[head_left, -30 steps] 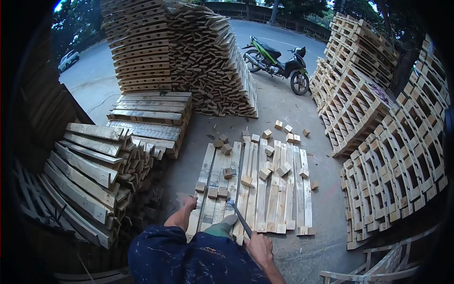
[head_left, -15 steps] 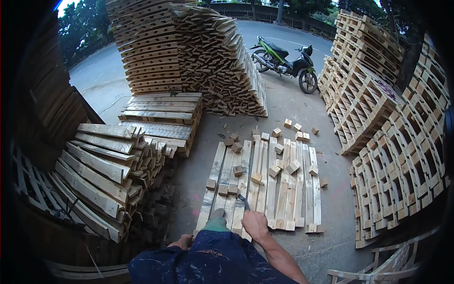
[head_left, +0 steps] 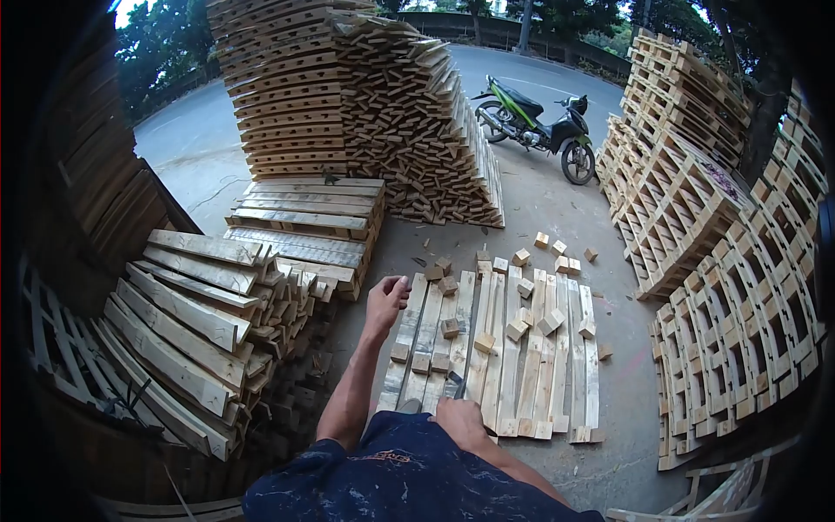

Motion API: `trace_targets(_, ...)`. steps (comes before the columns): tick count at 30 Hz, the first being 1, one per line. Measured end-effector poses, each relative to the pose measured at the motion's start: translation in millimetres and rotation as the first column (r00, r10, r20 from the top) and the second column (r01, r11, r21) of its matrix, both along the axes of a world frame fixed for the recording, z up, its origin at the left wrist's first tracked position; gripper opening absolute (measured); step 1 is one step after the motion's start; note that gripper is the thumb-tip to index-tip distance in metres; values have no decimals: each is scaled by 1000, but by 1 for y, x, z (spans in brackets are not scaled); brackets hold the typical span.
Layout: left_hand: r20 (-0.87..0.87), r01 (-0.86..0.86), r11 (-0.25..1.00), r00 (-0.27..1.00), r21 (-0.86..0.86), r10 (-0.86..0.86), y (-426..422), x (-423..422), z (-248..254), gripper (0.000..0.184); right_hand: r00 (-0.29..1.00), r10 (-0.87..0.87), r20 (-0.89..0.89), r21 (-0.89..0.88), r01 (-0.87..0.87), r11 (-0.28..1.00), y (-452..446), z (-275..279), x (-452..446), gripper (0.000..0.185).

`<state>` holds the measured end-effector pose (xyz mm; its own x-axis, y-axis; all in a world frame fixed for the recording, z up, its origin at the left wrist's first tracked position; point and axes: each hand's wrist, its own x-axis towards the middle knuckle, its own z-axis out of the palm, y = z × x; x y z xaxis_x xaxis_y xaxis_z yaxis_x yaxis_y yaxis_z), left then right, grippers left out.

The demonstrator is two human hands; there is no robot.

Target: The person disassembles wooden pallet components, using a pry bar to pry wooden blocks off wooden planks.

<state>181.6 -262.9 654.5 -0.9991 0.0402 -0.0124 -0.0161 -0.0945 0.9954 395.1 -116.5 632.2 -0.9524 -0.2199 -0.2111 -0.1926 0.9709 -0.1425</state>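
Observation:
My left hand (head_left: 388, 303) is raised beside the far left end of the laid-out planks, its fingers curled together. Whatever those fingers may hold is too small to make out. Low over the planks (head_left: 487, 365), close to my body, my right hand (head_left: 461, 419) is closed round a hammer. The dark hammer head (head_left: 455, 381) shows just beyond the knuckles, and the handle is mostly hidden. Wooden blocks lie on the planks, among them one block (head_left: 450, 328) on the left boards and a paler block (head_left: 484, 343) near the middle.
Loose boards (head_left: 187, 300) are piled at the left, with a low pallet stack (head_left: 300, 204) behind them. A tall wood stack (head_left: 409, 122) stands at the back. A motorbike (head_left: 539, 122) is parked by the road. Pallets (head_left: 739, 304) line the right side.
My left hand has risen from beside my body to above the left planks. My right hand, still round the hammer, has come slightly lower and nearer my body. The view has shifted a little.

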Motion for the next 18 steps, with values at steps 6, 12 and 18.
trace_targets(6, -703, 194, 979, 689, -54, -176, 15, 56, 220, 26, 996, 13, -89, 49, -9, 999, -12, 12, -45, 41)
trace_targets(12, -957, 219, 964, 213, -149, -196, -17, 111, 313, 34, 984, 1, -178, 3, 0, 1000, -32, 26, -71, 36)
trace_targets(18, -986, 228, 972, 138, -56, -89, -35, 120, 311, 39, 999, 34, -29, 41, -33, 999, -41, 55, -76, 41)
